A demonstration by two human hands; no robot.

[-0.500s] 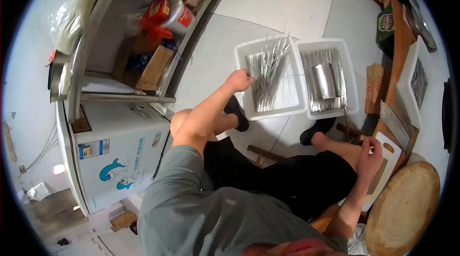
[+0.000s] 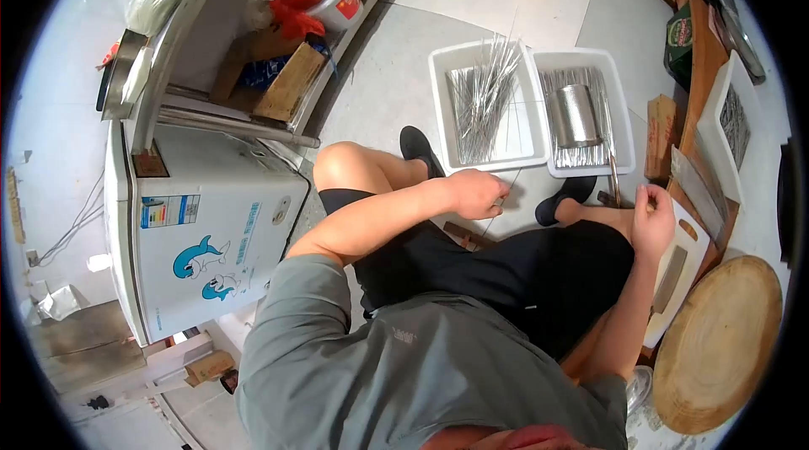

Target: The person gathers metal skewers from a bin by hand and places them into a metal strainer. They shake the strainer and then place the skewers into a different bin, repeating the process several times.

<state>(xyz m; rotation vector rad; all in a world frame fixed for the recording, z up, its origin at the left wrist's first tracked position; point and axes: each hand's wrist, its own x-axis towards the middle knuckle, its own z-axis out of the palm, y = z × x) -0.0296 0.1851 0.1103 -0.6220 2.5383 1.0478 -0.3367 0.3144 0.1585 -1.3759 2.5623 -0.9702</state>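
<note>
My left hand (image 2: 479,195) is closed just in front of the left white bin (image 2: 539,147), over my lap; whatever its curled fingers hold is hidden. In that bin a loose bundle of thin metal skewers (image 2: 482,100) lies with ends sticking past the rim. My right hand (image 2: 654,222) is raised above my right knee, fingers curled to the thumb, and I cannot make out what is in it. The right white bin (image 2: 625,113) contains flat-lying metal skewers (image 2: 569,157) and a ribbed metal can (image 2: 576,116) tilted on top of them.
On the right are a round wooden board (image 2: 716,345), a white cutting board (image 2: 689,239) and a white tray (image 2: 716,121) of skewers. A brown box (image 2: 661,134) stands beside the right bin. A white appliance (image 2: 219,231) and a shelf (image 2: 244,134) are on the left.
My left hand has left the left bin's near-left edge and come back rightward, toward my lap. My right hand stays near my right knee, its fingers still curled.
</note>
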